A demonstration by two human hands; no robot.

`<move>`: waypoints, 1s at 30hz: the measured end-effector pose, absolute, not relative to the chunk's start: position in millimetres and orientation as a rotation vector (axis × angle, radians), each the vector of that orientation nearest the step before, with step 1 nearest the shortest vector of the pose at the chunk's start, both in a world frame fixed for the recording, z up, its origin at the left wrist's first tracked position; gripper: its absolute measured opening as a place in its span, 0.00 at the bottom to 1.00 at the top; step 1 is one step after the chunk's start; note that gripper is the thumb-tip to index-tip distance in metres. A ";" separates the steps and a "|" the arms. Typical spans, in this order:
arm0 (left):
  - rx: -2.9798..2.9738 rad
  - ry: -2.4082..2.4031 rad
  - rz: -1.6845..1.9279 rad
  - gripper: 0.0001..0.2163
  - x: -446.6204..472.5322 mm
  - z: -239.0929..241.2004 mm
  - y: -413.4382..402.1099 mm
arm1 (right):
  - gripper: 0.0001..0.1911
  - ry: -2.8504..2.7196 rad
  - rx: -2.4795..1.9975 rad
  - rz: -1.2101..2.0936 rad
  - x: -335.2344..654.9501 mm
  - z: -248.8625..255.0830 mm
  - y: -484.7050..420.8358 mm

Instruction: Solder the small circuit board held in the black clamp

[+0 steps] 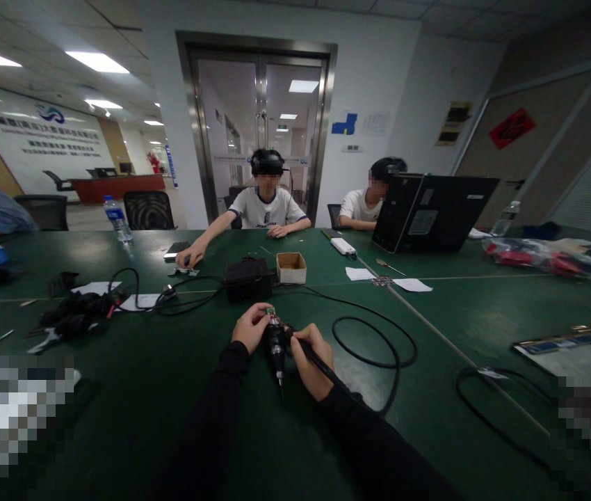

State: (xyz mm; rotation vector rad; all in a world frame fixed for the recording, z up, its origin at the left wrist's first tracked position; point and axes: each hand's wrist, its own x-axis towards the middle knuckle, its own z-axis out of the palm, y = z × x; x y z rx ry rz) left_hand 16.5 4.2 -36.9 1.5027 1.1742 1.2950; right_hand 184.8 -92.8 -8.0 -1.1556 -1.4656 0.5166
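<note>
Tool, black with a thin metal tip, lies between the two hands on the near middle part of the green table, its tip toward the near side. The left hand is at the left of the tool's far end, thumb and fingers drawn into a narrow pinch on a small green piece. That piece sits at the fingertips, right at the far end of the tool; whether the fingers also press on the tool, I cannot tell. The right hand is to the right of the tool, closed around a slim black handle, which slants from the near right up toward the green piece. The handle's far end is close to the piece, but contact between them is too small to make out.

Beyond the hands stand a black box and, to its right, an open cardboard box. A black cable loops over the table at the right. On the far side, a seated co-worker reaches left.
</note>
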 end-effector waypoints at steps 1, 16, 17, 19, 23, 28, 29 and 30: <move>1.504 1.172 1.294 0.12 16.2 -37.8 5.0 | 0.08 -1.467 -1.156 0.520 184.7 -7.9 -93.0; 1.601 1.514 1.108 0.10 14.6 -40.3 9.6 | 0.09 -1.226 -1.183 0.545 190.4 -6.6 -83.1; 1.625 1.551 1.061 0.10 14.6 -36.5 9.8 | 0.10 -1.220 -1.180 0.556 190.8 -7.4 -82.1; 1.667 1.628 0.933 0.11 15.0 -24.6 8.7 | 0.10 -1.211 -1.175 0.572 191.1 -8.6 -80.8; 1.669 1.733 0.594 0.22 19.9 11.4 -7.0 | 0.11 -1.182 -1.169 0.592 191.3 -9.7 -79.1; 1.748 1.739 0.294 0.42 37.9 43.4 -44.1 | 0.12 -1.153 -1.147 0.612 192.5 -10.7 -77.1; 1.806 1.758 0.270 0.44 42.3 45.4 -49.7 | 0.12 -1.151 -1.148 0.615 192.7 -10.8 -76.9; 1.856 1.776 0.255 0.43 46.2 46.1 -54.0 | 0.12 -1.152 -1.151 0.617 192.8 -10.9 -76.8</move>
